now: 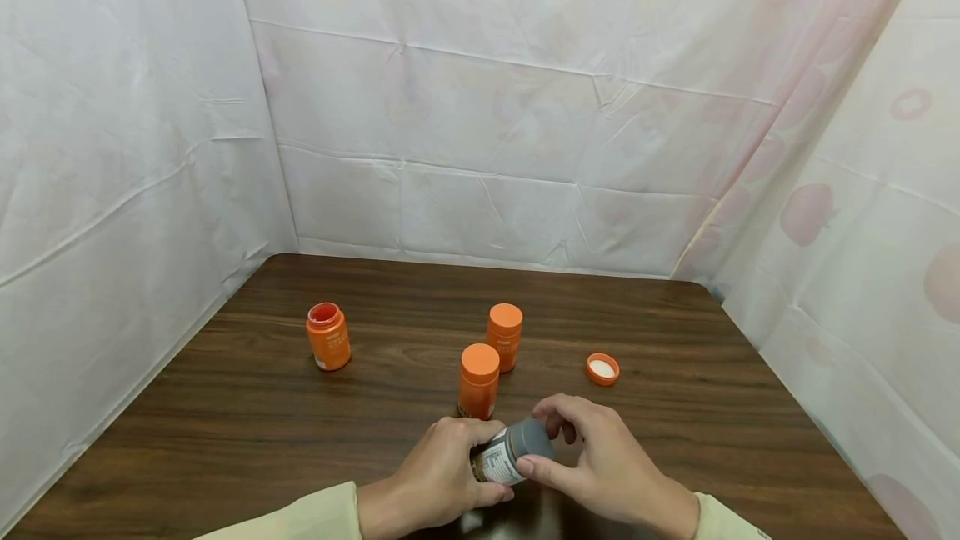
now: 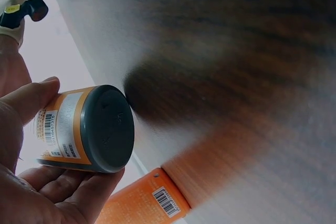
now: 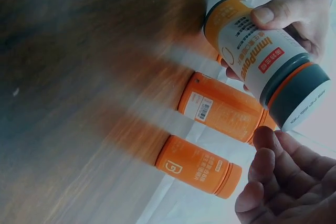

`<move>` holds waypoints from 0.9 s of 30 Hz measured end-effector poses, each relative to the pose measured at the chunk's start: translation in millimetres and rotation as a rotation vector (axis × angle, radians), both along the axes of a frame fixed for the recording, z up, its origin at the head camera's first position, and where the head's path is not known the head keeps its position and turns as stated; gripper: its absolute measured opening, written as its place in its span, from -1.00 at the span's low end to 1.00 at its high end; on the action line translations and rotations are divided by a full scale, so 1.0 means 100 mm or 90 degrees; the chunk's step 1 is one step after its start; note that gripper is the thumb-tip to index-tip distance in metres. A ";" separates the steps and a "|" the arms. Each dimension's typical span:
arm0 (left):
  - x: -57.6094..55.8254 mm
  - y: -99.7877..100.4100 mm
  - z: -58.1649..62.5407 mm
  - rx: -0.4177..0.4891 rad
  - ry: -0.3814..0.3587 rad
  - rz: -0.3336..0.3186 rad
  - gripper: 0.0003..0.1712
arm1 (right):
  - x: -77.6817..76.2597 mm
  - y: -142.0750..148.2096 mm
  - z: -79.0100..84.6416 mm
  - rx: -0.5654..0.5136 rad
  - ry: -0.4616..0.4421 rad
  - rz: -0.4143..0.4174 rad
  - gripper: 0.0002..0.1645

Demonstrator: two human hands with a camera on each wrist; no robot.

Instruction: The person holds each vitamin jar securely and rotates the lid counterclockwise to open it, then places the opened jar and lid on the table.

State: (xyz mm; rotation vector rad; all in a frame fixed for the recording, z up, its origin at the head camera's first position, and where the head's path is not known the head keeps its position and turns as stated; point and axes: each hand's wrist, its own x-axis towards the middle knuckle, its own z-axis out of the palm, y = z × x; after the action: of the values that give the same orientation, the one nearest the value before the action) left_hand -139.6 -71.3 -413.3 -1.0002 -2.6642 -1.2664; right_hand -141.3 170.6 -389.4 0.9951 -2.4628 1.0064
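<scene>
My left hand (image 1: pixel 438 469) grips a supplement bottle (image 1: pixel 497 462) round its body. It is tilted, with a white and orange label and a dark grey cap (image 1: pixel 532 438) pointing right; in the left wrist view its grey base (image 2: pixel 110 129) faces the camera. My right hand (image 1: pixel 611 461) is around the cap end, thumb near the label side and loosely bent fingers beyond the cap. In the right wrist view those fingertips (image 3: pixel 264 139) are right at the cap's edge, not wrapped round it. Just beyond the left hand stands a capped orange bottle (image 1: pixel 480 386).
A second capped orange bottle (image 1: pixel 505 338) is behind the first. To the left, an orange bottle (image 1: pixel 330 343) stands uncapped. An orange lid (image 1: pixel 602 369) lies on the right with its white inside up. The dark wooden table (image 1: pixel 187 407) meets white cloth walls (image 1: pixel 480 107).
</scene>
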 end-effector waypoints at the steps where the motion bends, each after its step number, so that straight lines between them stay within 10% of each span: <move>1: 0.00 0.00 0.00 0.001 -0.001 0.000 -0.58 | 0.00 0.00 0.00 0.003 -0.010 -0.002 -0.57; 27: 0.01 0.00 0.00 0.002 -0.003 0.000 -0.58 | 0.00 -0.01 0.01 -0.001 -0.035 0.037 -0.61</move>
State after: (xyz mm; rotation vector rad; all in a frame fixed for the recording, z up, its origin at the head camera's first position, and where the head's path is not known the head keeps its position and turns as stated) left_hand -138.7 -71.0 -413.2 -0.9981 -2.6644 -1.2742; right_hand -141.2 169.8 -388.6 1.0583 -2.4894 1.0670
